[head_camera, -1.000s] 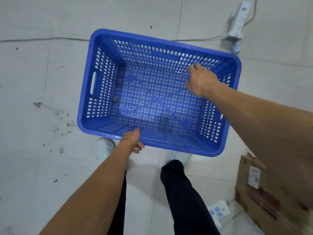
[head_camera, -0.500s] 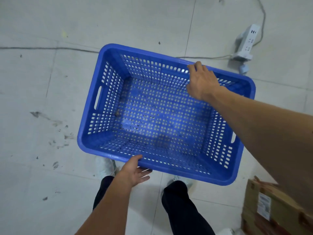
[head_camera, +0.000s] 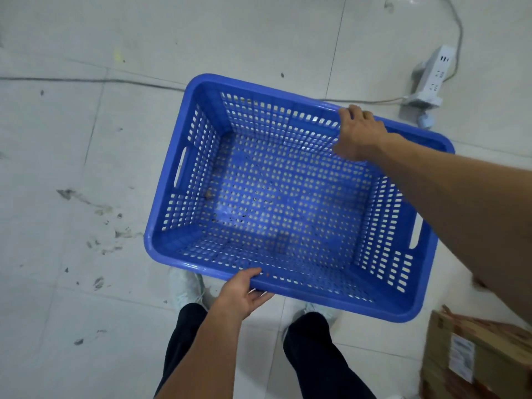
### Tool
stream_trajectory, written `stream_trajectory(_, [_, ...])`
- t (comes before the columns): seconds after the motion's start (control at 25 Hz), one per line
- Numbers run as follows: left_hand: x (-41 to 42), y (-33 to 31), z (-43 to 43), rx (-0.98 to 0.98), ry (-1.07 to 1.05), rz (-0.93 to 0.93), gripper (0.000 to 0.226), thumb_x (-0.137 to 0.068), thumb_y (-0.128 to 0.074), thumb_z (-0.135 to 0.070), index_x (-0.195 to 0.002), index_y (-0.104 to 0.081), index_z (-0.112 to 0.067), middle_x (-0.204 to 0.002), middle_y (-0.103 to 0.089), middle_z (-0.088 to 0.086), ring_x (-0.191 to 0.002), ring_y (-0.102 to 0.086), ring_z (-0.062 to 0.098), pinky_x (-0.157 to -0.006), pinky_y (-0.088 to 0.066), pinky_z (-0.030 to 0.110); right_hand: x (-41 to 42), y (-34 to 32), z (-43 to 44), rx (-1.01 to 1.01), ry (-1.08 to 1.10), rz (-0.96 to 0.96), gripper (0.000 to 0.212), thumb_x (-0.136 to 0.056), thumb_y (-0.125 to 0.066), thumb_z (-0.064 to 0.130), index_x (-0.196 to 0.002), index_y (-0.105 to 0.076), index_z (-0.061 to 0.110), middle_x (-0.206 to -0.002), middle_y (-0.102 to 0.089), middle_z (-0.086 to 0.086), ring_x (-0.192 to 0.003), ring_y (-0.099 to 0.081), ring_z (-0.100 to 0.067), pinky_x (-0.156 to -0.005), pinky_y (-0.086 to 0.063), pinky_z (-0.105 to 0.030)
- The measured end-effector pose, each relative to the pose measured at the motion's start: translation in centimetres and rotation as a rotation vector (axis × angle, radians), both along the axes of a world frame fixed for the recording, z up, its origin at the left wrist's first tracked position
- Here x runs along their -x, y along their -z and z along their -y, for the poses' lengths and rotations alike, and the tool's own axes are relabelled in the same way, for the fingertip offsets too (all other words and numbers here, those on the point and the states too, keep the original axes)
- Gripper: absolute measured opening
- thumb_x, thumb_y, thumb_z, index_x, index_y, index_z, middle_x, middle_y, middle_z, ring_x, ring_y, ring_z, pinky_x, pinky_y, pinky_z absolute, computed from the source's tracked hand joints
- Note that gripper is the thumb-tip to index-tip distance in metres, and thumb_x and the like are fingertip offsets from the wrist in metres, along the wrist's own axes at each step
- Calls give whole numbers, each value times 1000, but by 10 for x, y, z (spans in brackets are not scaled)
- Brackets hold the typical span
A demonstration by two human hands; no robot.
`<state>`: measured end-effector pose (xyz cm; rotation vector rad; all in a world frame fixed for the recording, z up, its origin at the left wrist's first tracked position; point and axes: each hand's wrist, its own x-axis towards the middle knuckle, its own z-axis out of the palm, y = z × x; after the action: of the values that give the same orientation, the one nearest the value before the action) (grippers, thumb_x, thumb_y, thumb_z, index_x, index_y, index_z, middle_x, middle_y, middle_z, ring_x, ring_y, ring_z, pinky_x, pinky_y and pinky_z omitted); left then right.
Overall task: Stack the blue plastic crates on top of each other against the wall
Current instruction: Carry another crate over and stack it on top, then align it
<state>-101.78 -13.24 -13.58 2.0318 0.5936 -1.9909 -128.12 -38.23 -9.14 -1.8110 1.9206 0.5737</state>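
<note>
One blue plastic crate [head_camera: 184,174] with perforated walls and floor and a slot handle at each short end fills the middle of the head view, held above the floor with its open top facing me. My left hand [head_camera: 241,292] grips the near long rim, thumb on top and fingers under. My right hand [head_camera: 359,133] reaches across the crate and is closed over the far long rim. Nothing but a few specks of dirt lies inside. No other crate and no wall show.
Pale tiled floor [head_camera: 72,283] with scuff marks on the left. A white power strip [head_camera: 431,79] and its cables lie at the far right. A cardboard box [head_camera: 475,355] stands at the lower right beside my legs [head_camera: 316,355].
The crate has shifted right and down in view, nearer to me. Both hands keep their grip on the rims. The cardboard box slid toward the lower right corner.
</note>
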Motion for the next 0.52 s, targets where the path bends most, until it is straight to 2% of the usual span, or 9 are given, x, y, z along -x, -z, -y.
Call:
stream_trajectory(0.08, [-2, 5, 0, -2, 19, -8, 15, -87, -68, -5, -100, -61, 0, -98, -73, 21, -83, -72, 34, -52, -61, 42, 7, 1, 7, -31, 11, -33, 78, -87, -61, 25, -150, -18, 13, -151, -26, -15, -138, -30, -39, -108, -32, -55])
stream_trajectory(0.2, [-6, 11, -3, 20, 31, 12, 13, -88, -66, -2, -100, -62, 1, -96, -73, 20, -83, -71, 32, -61, -60, 43, 11, 3, 16, 25, 42, -17, 68, -85, -59, 18, -146, -31, 10, -143, -38, -20, -132, -39, -40, -107, -38, -52])
stream_trajectory(0.32, [-9, 17, -17, 34, 14, 100, 9, -87, -62, 2, -96, -62, 2, -92, -71, 19, -81, -70, 30, -68, -58, 40, -1, 6, 14, 79, 63, -15, 58, -86, -57, 18, -141, -41, 11, -139, -44, -19, -130, -41, -39, -106, -41, -48])
stream_trajectory(0.52, [-20, 8, -31, 46, -14, 104, 14, -87, -60, 3, -101, -61, 2, -96, -71, 19, -82, -69, 29, -70, -59, 40, -4, -14, 4, 111, 130, 67, 49, -87, -55, 15, -135, -48, 18, -134, -49, -16, -127, -42, -38, -103, -40, -46])
